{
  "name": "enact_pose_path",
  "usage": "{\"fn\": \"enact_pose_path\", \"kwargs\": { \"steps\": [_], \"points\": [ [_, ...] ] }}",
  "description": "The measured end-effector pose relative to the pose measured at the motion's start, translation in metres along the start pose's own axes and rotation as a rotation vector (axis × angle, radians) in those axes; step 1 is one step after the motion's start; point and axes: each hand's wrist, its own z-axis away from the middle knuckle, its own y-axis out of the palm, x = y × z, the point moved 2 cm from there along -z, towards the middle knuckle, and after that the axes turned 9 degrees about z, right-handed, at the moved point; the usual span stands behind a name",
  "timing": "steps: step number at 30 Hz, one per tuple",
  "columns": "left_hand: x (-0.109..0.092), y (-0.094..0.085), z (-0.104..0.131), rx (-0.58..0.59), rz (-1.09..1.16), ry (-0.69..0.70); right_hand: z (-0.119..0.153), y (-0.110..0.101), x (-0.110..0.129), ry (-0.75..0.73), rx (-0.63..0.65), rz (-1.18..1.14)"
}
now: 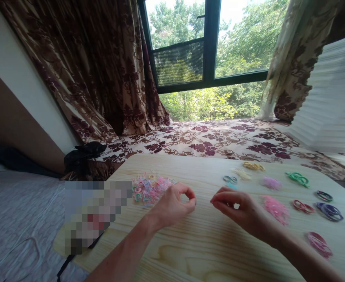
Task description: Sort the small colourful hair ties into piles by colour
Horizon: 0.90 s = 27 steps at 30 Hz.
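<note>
Just right of a mixed pile of small coloured hair ties and bands (151,188), my left hand (174,203) hovers over the wooden table, thumb and index finger pinched into a ring. Facing it, my right hand (240,205) is also closed in a pinch. Anything between either set of fingertips is too small to make out. Beyond my right hand lie grey-green hair ties (230,179) and a few light-blue bands (231,186). To its right is a heap of pink bands (275,209), with red hair ties (302,206) beside it.
Farther right sit yellow hair ties (253,166), lilac bands (271,183), green ties (297,179), dark ties (324,196), navy ties (329,211) and rose-pink ties (319,244). A blurred-out object lies at the table's left edge. Behind the table (190,250) is a flowered window seat (204,147).
</note>
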Motion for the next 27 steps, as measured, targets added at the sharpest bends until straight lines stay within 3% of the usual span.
{"fn": "enact_pose_path", "kwargs": {
  "steps": [6, 10, 13, 20, 27],
  "points": [
    [0.009, -0.01, -0.007, -0.219, -0.193, 0.118, 0.003, -0.044, -0.024, 0.052, -0.006, 0.205],
    [0.013, -0.013, -0.009, -0.248, -0.23, 0.109, 0.015, -0.084, -0.053, 0.19, -0.077, 0.405],
    [0.015, -0.014, -0.01, -0.257, -0.23, 0.096, 0.025, -0.103, -0.07, 0.326, -0.043, 0.473],
    [0.017, -0.016, -0.012, -0.264, -0.243, 0.038, 0.035, -0.107, -0.076, 0.48, 0.146, 0.512],
    [0.021, -0.025, -0.015, -0.278, -0.248, -0.015, 0.035, -0.111, -0.071, 0.479, 0.14, 0.509]
  ]
}}
